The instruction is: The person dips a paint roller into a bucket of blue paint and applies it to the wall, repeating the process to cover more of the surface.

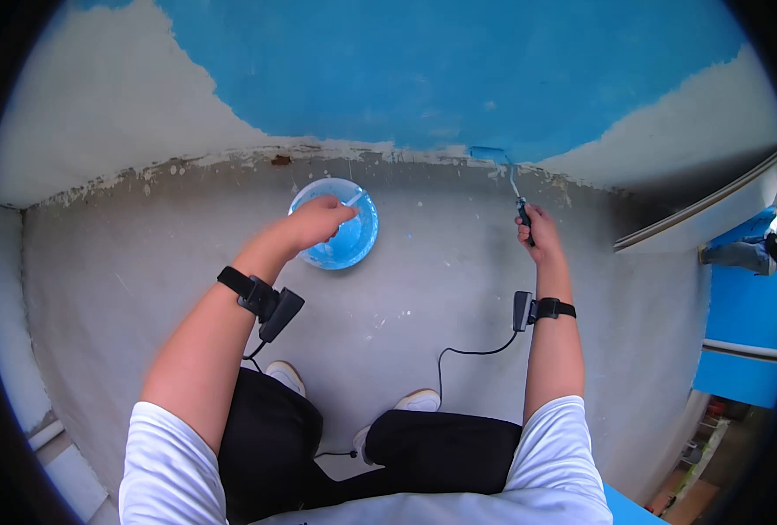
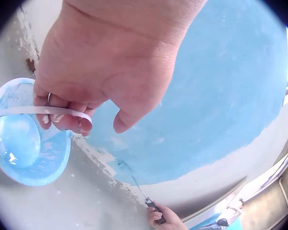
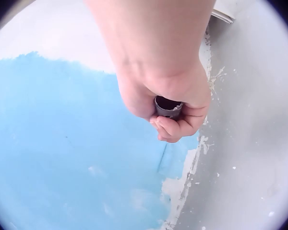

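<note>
My left hand [image 1: 323, 220] holds the white handle [image 2: 33, 110] of a bucket [image 2: 57, 163] by curled fingers; blue paint lies inside. In the head view the bucket [image 1: 373, 229] is at the centre left, near the foot of the wall. My right hand [image 1: 540, 234] grips the dark handle [image 1: 523, 210] of a small paint roller. Its blue roller head [image 1: 488, 154] is at the lower edge of the blue painted wall [image 1: 458, 79]. In the right wrist view my right hand [image 3: 168, 96] covers most of the roller, and the handle's end [image 3: 168, 107] shows between the fingers.
Unpainted white wall [image 1: 126, 87] borders the blue on both sides. Paint spots mark the grey floor [image 1: 406, 289]. A light panel [image 1: 712, 214] stands at the right, with part of another person [image 1: 742, 255] beyond it. Cables run from both wrist cameras past my shoes.
</note>
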{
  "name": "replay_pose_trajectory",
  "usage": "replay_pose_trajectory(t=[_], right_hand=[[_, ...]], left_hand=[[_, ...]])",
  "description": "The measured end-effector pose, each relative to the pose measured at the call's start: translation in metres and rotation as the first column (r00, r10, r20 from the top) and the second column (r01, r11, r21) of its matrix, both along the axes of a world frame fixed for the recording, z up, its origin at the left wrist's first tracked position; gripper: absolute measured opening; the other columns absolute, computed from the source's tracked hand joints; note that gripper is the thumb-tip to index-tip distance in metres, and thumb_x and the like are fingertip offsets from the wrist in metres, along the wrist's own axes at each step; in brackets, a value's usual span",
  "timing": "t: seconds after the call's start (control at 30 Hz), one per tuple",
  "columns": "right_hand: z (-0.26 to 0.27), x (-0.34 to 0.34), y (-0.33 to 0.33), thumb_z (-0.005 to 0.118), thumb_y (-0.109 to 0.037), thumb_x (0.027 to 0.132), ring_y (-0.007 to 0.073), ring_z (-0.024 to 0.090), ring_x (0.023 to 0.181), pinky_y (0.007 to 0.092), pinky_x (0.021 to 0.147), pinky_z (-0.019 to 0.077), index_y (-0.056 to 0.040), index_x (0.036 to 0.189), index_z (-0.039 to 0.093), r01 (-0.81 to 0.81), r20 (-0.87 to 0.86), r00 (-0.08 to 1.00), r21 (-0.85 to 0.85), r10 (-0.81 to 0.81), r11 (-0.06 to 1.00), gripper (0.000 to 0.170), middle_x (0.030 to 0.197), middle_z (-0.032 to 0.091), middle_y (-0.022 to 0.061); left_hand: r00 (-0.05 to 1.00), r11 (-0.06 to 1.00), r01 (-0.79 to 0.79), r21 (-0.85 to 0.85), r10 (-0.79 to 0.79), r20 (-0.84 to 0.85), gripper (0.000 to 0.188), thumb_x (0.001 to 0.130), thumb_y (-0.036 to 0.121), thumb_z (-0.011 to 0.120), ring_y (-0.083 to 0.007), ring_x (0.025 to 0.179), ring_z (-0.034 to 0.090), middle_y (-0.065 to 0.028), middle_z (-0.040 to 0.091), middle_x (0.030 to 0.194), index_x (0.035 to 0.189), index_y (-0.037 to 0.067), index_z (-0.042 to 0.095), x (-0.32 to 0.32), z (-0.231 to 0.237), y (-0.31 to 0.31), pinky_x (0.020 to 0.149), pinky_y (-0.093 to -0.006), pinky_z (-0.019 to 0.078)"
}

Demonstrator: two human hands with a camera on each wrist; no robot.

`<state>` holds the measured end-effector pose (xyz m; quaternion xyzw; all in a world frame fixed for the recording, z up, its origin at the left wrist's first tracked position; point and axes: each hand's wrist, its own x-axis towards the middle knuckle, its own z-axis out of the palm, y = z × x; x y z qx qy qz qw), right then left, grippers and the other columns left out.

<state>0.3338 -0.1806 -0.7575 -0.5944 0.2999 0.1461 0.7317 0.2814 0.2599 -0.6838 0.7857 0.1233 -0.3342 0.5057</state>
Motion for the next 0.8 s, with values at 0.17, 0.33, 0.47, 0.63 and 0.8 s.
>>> replay_pose_trajectory(t=[0.17, 0.33, 0.47, 0.63, 0.8], right_hand=[[-0.039, 0.021, 0.003, 0.048, -0.018, 0.101, 0.0057, 0.045, 0.049, 0.0179, 0.042, 0.0380, -0.0071, 0.108, 0.048, 0.037, -0.046, 0.998, -0.021, -0.038, 0.999, 0.013, 0.073, 0.055, 0.0051], [-0.030, 0.010, -0.002, 0.049, -0.019, 0.101, 0.0050, 0.044, 0.049, 0.0174, 0.042, 0.0375, -0.0084, 0.104, 0.048, 0.020, -0.058, 0.998, 0.053, -0.017, 0.998, 0.011, 0.074, 0.055, 0.0040], [0.007, -0.009, -0.010, 0.049, -0.020, 0.101, 0.0042, 0.043, 0.050, 0.0173, 0.042, 0.0365, -0.0099, 0.104, 0.047, -0.007, -0.033, 0.999, 0.116, 0.011, 0.993, 0.011, 0.073, 0.054, 0.0031], [0.038, -0.017, 0.006, 0.048, -0.020, 0.101, 0.0061, 0.042, 0.049, 0.0204, 0.041, 0.0345, -0.0072, 0.109, 0.044, -0.015, -0.024, 1.000, 0.082, 0.017, 0.997, 0.016, 0.072, 0.053, 0.0046], [0.013, -0.012, 0.035, 0.048, -0.019, 0.101, 0.0064, 0.042, 0.050, 0.0191, 0.042, 0.0344, -0.0073, 0.109, 0.043, -0.020, -0.019, 1.000, 0.035, 0.021, 0.999, 0.015, 0.073, 0.052, 0.0050]], left_hand=[[1.000, 1.000, 0.017, 0.018, -0.017, -0.014, 0.031, 0.093, 0.039, 0.056, -0.0105, 0.066, 0.045, 0.0006, 0.051, 0.069, 0.082, 0.009, 0.058, -0.003, 0.001, 0.001, 0.063, -0.0265, 0.0359], [0.999, 0.999, 0.037, 0.019, -0.037, 0.003, 0.031, 0.092, 0.038, 0.056, -0.0109, 0.067, 0.046, 0.0005, 0.052, 0.070, 0.089, 0.008, 0.061, -0.001, 0.003, 0.000, 0.064, -0.0261, 0.0367], [1.000, 1.000, 0.016, -0.019, -0.016, -0.004, 0.031, 0.091, 0.037, 0.056, -0.0110, 0.065, 0.048, -0.0003, 0.052, 0.070, 0.093, 0.007, 0.062, 0.001, -0.005, 0.003, 0.066, -0.0254, 0.0374], [1.000, 1.000, 0.009, -0.024, -0.009, -0.004, 0.032, 0.091, 0.038, 0.056, -0.0108, 0.065, 0.047, 0.0002, 0.052, 0.069, 0.092, 0.007, 0.060, 0.003, 0.000, 0.001, 0.064, -0.0262, 0.0374], [1.000, 1.000, 0.018, -0.013, -0.018, -0.011, 0.034, 0.092, 0.039, 0.056, -0.0113, 0.067, 0.046, -0.0002, 0.052, 0.070, 0.094, 0.006, 0.062, 0.003, 0.000, 0.000, 0.067, -0.0262, 0.0367]])
